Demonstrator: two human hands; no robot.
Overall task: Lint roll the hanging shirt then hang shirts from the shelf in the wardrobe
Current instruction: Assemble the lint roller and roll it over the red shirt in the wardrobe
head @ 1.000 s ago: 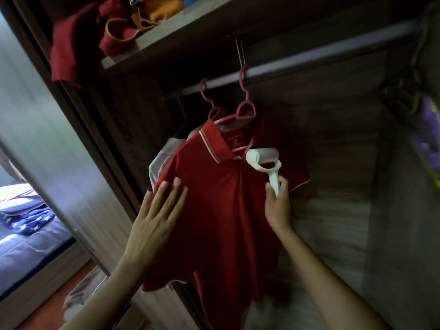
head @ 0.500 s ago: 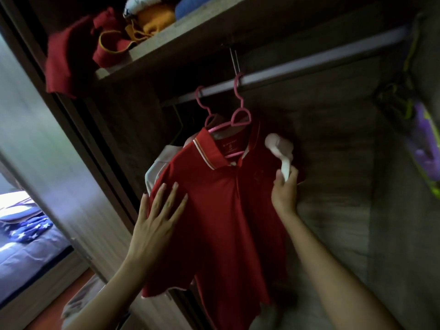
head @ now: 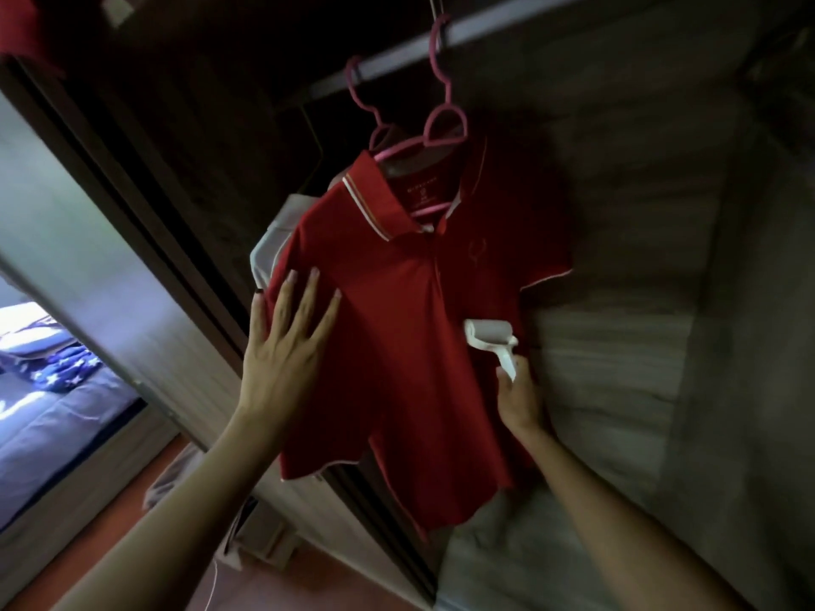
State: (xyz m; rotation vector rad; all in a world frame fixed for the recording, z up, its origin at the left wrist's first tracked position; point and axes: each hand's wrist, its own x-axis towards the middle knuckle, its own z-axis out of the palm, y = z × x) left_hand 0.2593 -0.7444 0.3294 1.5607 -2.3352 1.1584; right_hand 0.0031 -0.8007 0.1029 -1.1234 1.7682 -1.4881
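Fabric of the red polo shirt, hanging on a pink hanger from the wardrobe rail, is looking light and soft, so it is probably swinging away under pressure. The left hand is lying open and flat against its chest to steady it, while the right hand is gripping the handle of the white lint roller, whose roll is touching the shirt's side.

Lint roller handle mostly buried in right hand, so grip on it can't be made out; roller itself motion-blurred. Red shirt covers a pale garment behind it on the left, only an edge showing, and neck label txt too small to read. Top edge cuts the rail and pink hanger hook; red cloth at far left corner cropped, both forearms run off the bottom, wardrobe interior very dark.
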